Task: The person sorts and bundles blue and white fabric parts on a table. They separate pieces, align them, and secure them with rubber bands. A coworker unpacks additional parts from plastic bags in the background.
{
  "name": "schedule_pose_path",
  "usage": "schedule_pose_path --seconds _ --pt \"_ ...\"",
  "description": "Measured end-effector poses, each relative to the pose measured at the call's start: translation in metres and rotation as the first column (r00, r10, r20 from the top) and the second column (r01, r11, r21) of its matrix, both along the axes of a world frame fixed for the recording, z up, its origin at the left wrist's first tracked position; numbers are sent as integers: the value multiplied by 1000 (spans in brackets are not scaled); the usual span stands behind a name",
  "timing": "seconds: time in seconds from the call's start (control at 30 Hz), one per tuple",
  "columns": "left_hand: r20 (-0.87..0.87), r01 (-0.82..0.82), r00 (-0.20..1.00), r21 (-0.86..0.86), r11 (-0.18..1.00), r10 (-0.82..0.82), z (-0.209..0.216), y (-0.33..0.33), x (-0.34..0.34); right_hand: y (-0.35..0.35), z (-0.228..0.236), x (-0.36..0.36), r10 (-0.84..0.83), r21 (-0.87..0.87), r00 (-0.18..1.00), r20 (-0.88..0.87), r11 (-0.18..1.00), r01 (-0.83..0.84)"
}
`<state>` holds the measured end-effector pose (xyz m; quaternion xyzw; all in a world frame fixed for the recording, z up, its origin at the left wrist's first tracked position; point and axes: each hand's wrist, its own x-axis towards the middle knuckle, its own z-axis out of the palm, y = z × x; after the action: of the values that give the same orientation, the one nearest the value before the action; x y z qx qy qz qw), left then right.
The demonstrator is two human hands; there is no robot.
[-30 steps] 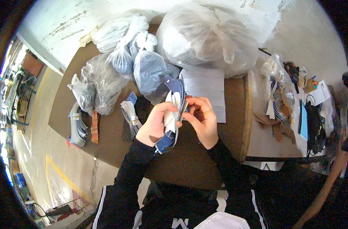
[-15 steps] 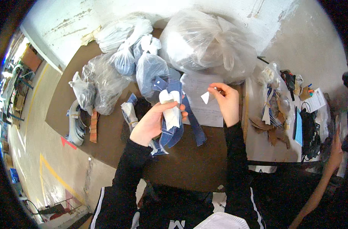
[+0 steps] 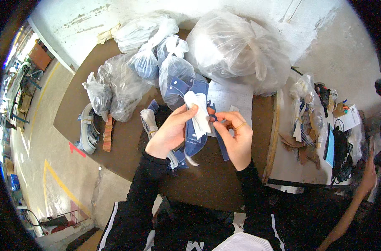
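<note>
My left hand (image 3: 170, 130) is wrapped round a bundle of blue denim strips (image 3: 193, 146), its thumb pressing a folded white cloth piece (image 3: 197, 112) on top. At the bundle's right edge, my right hand (image 3: 237, 140) is closed, thumb and fingertips pinched together against the blue fabric. What sits between those fingertips is too small to make out. Just above its fingers shows a small white scrap (image 3: 234, 108); whether the hand holds it is unclear. One long denim strip (image 3: 222, 146) lies partly behind the right hand. A tied bundle of pale strips (image 3: 149, 121) rests left of my left hand.
Clear plastic bags (image 3: 236, 50) of material crowd the brown table's (image 3: 190, 188) back. A written paper sheet (image 3: 240, 94) lies beneath them. Left are a bound strip bundle (image 3: 88, 129) and an orange striped strip (image 3: 108, 134). A side table (image 3: 286, 167) holds scraps and black cables; another person's arm (image 3: 357, 192) is far right.
My right hand has come in leftward and down from over the paper sheet to the denim bundle. Earlier it pinched a small white triangular piece in plain view. The left hand keeps its hold.
</note>
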<state>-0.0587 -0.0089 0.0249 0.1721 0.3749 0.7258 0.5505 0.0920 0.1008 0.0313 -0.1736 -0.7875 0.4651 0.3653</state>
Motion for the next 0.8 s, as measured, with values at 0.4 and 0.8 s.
schedule_pose_path --seconds 0.4,0.8 --pt "-88 24 996 9 1000 -23 -23 10 14 0 -16 -5 -88 19 996 17 996 87" --pt "-57 -102 994 -142 985 94 -7 12 19 15 -35 2 -96 -552 995 -12 830 74"
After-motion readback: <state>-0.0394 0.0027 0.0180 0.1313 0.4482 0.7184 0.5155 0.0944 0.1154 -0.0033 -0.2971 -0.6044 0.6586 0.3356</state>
